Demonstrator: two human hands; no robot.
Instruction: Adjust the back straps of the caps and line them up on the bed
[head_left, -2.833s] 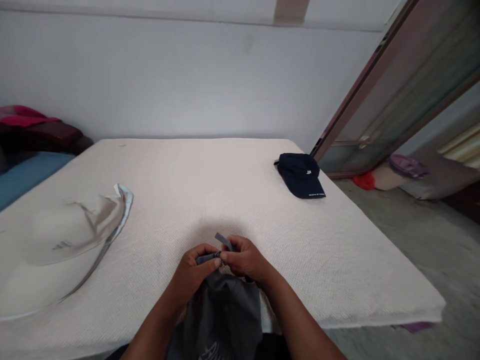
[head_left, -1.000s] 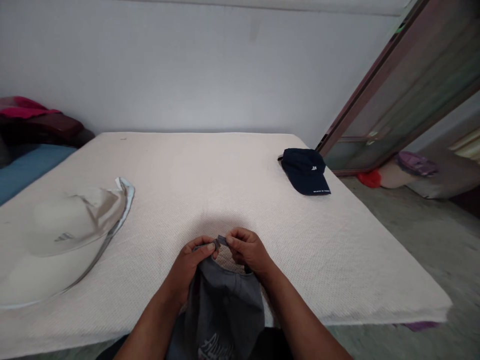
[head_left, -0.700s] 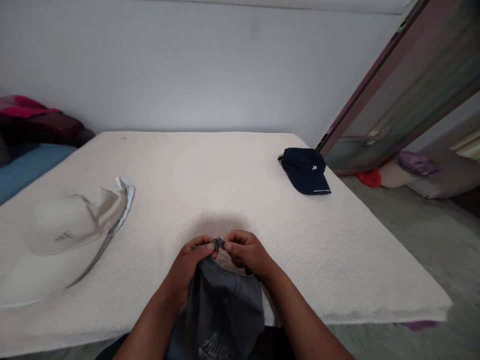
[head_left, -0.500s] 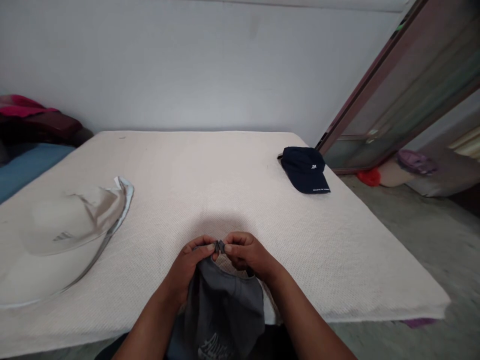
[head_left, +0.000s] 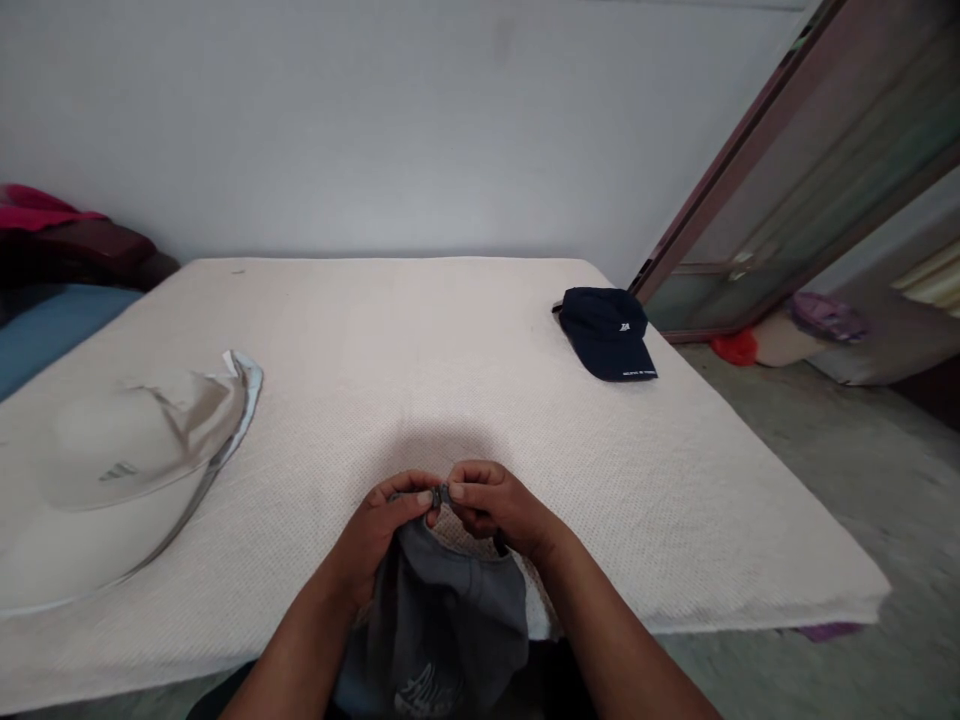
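A dark grey cap [head_left: 457,620] with pale lettering hangs from my hands over the table's near edge. My left hand [head_left: 382,525] pinches one side of a small dark buckle [head_left: 441,495] at the end of the cap's strap. On the other side of it, my right hand [head_left: 499,505] closes thumb and fingers on the strap. The two hands nearly meet. A navy cap [head_left: 606,330] with small white marks lies at the right rear. At the left rests a wide-brimmed cream hat [head_left: 120,470] with a striped logo.
A white textured cloth covers the table [head_left: 360,340], which meets a pale wall [head_left: 420,130]. Blue cloth [head_left: 60,325] and a pink item [head_left: 45,210] are at the far left. Beyond the right edge stand a framed glass door [head_left: 795,190] and a red bag [head_left: 733,347] on the floor.
The view has shifted slightly. The two sides of the buckle look a little closer together between my fingertips. Both hands keep their grip.
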